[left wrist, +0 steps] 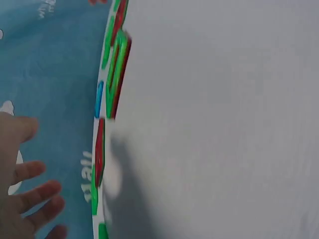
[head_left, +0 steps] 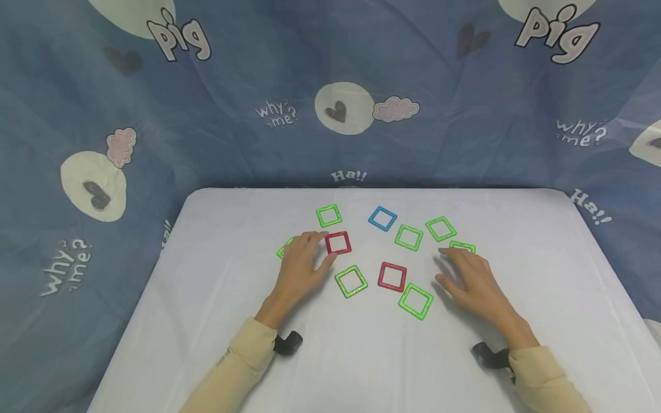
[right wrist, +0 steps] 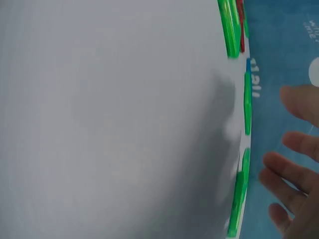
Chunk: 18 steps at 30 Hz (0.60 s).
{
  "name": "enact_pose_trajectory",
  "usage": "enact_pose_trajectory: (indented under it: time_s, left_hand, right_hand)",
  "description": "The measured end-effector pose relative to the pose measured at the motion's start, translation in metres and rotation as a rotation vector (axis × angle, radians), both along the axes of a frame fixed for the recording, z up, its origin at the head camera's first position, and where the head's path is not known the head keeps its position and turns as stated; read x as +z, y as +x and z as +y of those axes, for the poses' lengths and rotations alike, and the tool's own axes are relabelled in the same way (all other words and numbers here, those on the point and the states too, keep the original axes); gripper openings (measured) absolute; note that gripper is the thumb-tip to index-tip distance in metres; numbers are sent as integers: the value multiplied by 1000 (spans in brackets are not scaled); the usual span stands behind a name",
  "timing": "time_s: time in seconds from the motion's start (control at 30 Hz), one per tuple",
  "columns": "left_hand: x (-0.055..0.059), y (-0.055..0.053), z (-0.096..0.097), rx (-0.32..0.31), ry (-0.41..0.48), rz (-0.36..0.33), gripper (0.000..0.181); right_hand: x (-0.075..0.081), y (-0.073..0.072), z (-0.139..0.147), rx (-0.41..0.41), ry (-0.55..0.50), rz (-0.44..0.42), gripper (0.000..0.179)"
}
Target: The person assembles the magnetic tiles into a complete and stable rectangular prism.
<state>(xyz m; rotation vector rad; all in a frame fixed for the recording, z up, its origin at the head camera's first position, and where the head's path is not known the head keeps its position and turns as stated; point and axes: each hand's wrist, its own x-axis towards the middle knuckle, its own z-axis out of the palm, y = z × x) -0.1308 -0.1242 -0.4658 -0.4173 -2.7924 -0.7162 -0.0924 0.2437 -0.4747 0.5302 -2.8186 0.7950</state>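
Observation:
My left hand [head_left: 299,268] hovers over the left part of the table, its thumb and fingertips close beside a red square frame [head_left: 349,241]. Part of a green square frame [head_left: 283,249] is hidden behind that hand. In the left wrist view the fingers [left wrist: 37,196] are spread and hold nothing. On the other side my right hand [head_left: 476,285] hovers with its fingers parted, overlapping the lower part of a green frame [head_left: 463,246]. Nothing is between its fingers [right wrist: 286,172] in the right wrist view. Nearest its thumb lies another green frame [head_left: 426,310].
More frames lie flat between the hands: a second red one [head_left: 381,275], a blue one [head_left: 393,221], and green ones such as this green frame [head_left: 339,282]. They rest on a white table [head_left: 341,367]. A blue printed cloth [head_left: 258,149] hangs behind.

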Motion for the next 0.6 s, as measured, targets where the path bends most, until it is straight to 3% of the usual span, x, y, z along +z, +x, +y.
enact_pose_trajectory:
  time_s: [0.17,0.33,0.6]
  left_hand:
    - [-6,13,10,-95,62,-80,49]
    - [-16,21,16,-133,59,-156,52]
    - [-25,26,22,-149,13,-129,53]
  right_hand:
    - [-2,6,-12,7,-39,-21,53]
    - [-2,13,-26,24,-95,-62,54]
    - [-1,22,-39,78,-190,-168,62]
